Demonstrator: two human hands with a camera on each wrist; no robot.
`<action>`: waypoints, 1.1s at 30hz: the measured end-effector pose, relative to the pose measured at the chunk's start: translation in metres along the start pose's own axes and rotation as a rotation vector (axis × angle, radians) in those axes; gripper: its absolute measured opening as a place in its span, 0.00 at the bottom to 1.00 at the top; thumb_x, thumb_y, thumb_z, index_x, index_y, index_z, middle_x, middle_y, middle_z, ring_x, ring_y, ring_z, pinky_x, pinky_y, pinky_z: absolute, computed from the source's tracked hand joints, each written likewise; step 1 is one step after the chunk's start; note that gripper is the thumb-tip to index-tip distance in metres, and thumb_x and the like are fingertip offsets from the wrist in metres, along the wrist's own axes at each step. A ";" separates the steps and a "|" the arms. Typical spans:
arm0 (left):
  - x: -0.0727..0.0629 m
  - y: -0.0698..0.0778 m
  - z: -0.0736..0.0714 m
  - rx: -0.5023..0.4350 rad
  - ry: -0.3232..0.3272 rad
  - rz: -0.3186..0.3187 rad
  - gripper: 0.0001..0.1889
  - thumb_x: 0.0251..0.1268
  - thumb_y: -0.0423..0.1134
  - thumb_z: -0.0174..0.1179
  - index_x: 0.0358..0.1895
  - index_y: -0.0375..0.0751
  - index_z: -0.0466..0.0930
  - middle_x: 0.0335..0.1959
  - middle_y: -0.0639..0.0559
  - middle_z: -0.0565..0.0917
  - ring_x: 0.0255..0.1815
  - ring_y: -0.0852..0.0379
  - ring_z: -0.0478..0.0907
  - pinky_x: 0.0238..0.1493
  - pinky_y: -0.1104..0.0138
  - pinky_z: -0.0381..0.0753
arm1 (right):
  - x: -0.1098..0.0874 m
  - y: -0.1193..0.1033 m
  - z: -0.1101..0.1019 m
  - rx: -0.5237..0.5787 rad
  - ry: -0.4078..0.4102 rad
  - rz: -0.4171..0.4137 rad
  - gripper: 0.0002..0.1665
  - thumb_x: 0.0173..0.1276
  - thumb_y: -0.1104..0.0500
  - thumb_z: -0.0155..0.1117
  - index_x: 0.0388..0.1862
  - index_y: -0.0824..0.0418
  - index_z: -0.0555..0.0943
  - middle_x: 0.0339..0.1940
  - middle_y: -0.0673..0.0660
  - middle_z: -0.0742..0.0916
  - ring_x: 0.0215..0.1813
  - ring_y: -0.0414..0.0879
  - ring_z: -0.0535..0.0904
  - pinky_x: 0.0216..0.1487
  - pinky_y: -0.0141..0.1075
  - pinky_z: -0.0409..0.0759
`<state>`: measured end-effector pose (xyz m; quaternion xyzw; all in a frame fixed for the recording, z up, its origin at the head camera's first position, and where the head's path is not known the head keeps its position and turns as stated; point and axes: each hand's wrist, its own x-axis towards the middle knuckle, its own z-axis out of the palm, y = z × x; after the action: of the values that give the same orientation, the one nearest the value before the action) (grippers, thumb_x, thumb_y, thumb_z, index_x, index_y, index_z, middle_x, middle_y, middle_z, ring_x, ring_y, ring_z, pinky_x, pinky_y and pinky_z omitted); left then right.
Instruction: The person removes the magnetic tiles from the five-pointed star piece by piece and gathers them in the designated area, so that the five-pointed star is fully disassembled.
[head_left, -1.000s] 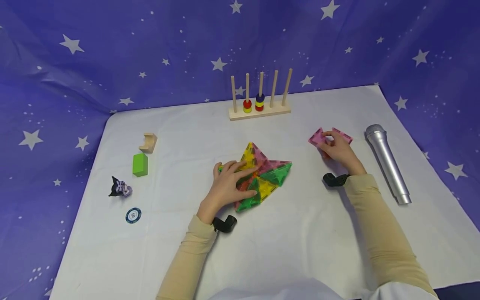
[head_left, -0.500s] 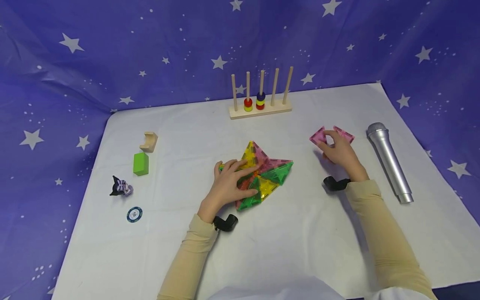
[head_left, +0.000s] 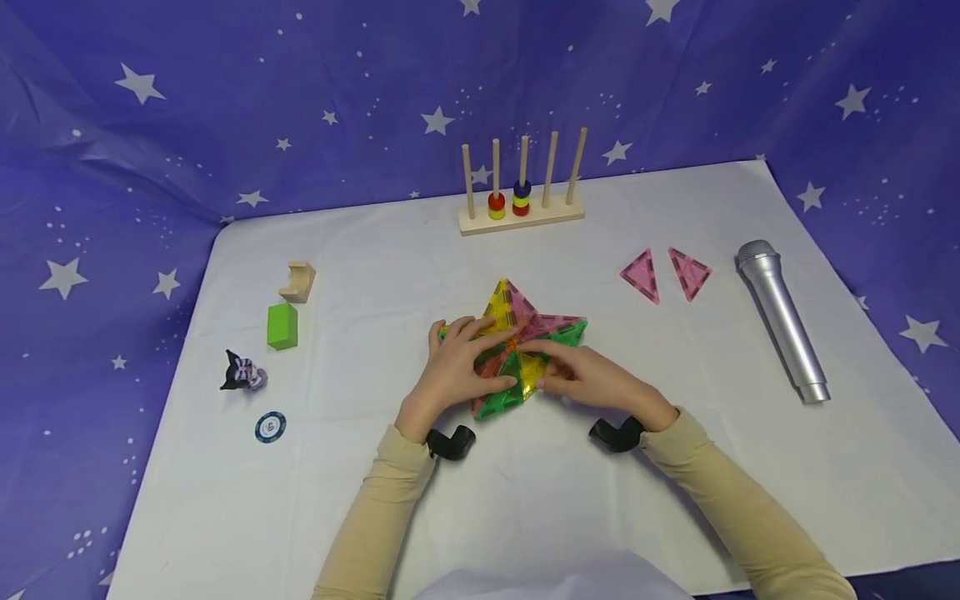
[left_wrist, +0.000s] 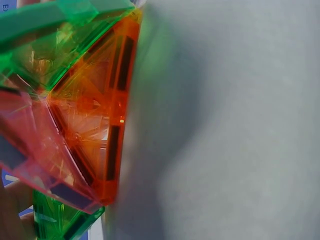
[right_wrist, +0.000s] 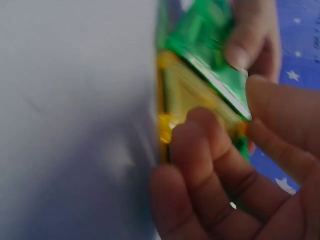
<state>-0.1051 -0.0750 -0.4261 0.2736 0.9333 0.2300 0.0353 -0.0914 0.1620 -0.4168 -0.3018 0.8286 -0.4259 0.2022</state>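
Note:
A structure of translucent magnetic tiles [head_left: 521,310], with yellow, pink, green and orange-red triangles, stands mid-table in the head view. My left hand [head_left: 455,371] holds its left side, fingers spread over the top and thumb on a green tile [right_wrist: 207,37]. My right hand [head_left: 603,379] is at its right side. In the right wrist view its curled fingers [right_wrist: 192,150] lie against a yellow tile [right_wrist: 182,92], with the thumb near the peak. An orange tile [left_wrist: 92,107] faces the left wrist view. Two pink triangular tiles [head_left: 642,276] lie apart from the structure, to the right.
A silver microphone [head_left: 783,321] lies at the right. Behind stands a wooden peg stand [head_left: 543,215] with colored beads. On the left are a notched wooden block [head_left: 300,282], a green block [head_left: 282,326], a small black-and-purple figure [head_left: 242,372] and a round chip [head_left: 270,427].
My right hand has left the pink triangles, which now lie uncovered, and has come left to the tile structure. My left hand has stayed on the structure.

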 end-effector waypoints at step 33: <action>0.001 -0.001 0.000 -0.010 0.010 0.007 0.34 0.48 0.63 0.61 0.63 0.64 0.67 0.64 0.49 0.64 0.63 0.47 0.55 0.59 0.43 0.39 | 0.007 0.007 0.015 -0.037 0.073 0.005 0.34 0.59 0.66 0.63 0.63 0.53 0.63 0.24 0.48 0.78 0.26 0.39 0.74 0.30 0.34 0.75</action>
<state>-0.1058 -0.0752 -0.4263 0.2754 0.9313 0.2362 0.0313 -0.0902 0.1515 -0.4318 -0.2876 0.8439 -0.4208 0.1675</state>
